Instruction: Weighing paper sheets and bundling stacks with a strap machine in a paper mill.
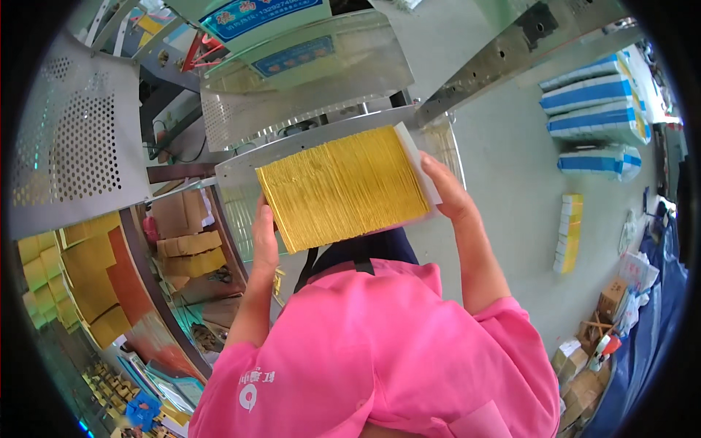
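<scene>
A thick block of thin gold sheets (347, 190), packed edge to edge, is held in front of my body between both hands. My left hand (264, 237) presses against its left end, with most of the fingers hidden behind the block. At the other end my right hand (447, 188) grips a flat white board (418, 162) that lies against the sheets. The block tilts slightly, its right end farther from me. Its underside cannot be seen.
Just beyond the block stands a metal machine with a clear cover (314, 73) and a steel ledge (241, 171). A perforated metal panel (73, 139) is at the left, above shelves of gold paper (91, 270). Blue-and-white wrapped bundles (595, 109) and a yellow-and-white stack (568, 233) rest on the right floor.
</scene>
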Demonstrator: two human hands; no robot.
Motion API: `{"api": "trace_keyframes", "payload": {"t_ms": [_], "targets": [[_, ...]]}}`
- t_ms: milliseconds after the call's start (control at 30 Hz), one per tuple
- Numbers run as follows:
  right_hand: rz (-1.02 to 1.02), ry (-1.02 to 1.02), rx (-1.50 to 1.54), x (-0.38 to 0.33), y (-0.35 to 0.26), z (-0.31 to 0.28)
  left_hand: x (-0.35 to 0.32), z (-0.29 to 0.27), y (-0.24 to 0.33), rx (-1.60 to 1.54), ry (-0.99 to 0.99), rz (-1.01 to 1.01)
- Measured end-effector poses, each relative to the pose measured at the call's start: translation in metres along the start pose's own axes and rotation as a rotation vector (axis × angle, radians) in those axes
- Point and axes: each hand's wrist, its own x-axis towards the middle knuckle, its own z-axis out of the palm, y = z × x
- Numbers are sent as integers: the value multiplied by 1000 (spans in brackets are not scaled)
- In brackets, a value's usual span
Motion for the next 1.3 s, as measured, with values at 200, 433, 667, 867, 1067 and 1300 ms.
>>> {"api": "trace_keyframes", "payload": {"t_ms": [200,433,667,867,1067,1300], "targets": [[5,-76,-305,7,-29,0,4,-1,10,34,-11,-77],[-239,77,-1013,13,-43,10,5,0,8,14,13,-58],[-260,127,-793,14,-6,18,-1,7,15,28,50,-49],[-281,106,-531,16,9,10,0,8,14,-32,56,-96],[-29,120,-235,8,-2,18,13,-1,22,-63,164,-201],[-87,123,-236,4,-7,28,36,-6,42,16,14,-222]]}}
